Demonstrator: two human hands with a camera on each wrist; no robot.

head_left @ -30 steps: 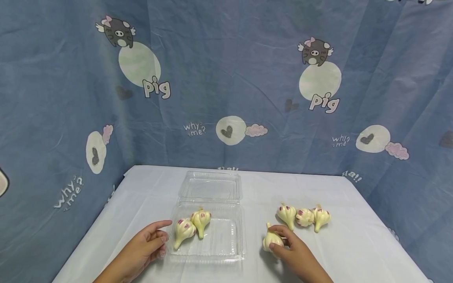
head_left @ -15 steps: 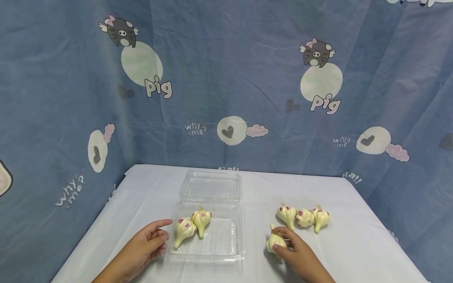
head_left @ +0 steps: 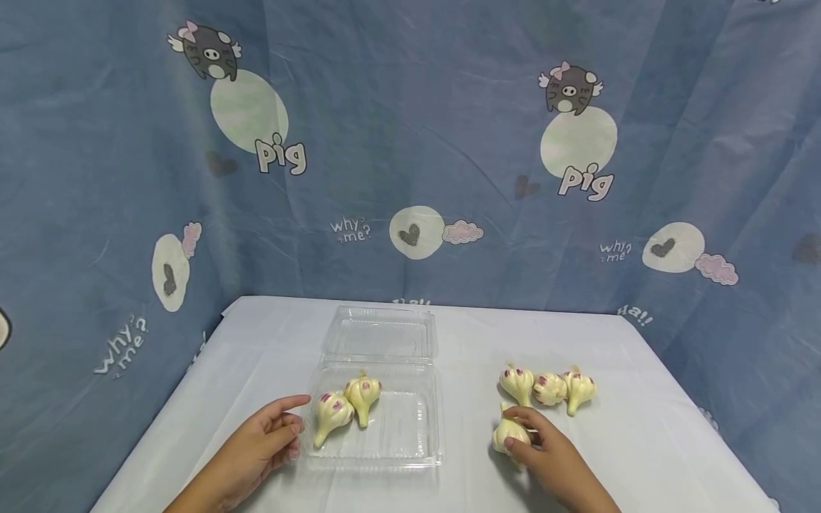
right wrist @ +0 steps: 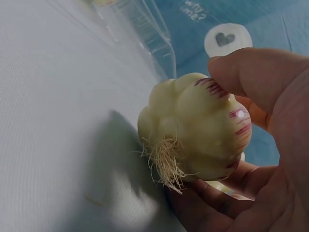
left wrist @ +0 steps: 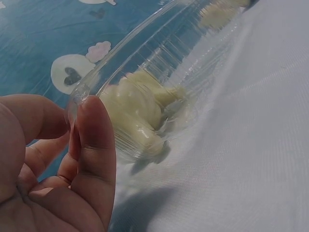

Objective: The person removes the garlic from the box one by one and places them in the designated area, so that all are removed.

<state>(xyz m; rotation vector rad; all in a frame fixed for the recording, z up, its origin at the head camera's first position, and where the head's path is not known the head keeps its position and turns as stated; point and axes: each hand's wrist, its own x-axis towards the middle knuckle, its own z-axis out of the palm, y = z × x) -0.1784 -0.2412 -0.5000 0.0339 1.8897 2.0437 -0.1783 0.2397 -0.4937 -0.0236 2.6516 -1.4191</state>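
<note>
My right hand grips a pale garlic bulb between thumb and fingers, close over the white table. In the right wrist view, purple streaks and a tuft of dry roots show on this garlic bulb. A clear plastic clamshell box stands at centre left with its lid folded back. Two garlic bulbs lie in the left part of its base. At the box's left edge is my left hand; in the left wrist view its thumb and forefinger pinch the rim.
Beyond my right hand, three more garlic bulbs lie in a row on the white tablecloth. A blue printed curtain rises behind the table and along both sides.
My right hand has shifted a little to the right with the garlic bulb. My left hand keeps its place at the box. The head view has tilted slightly.
</note>
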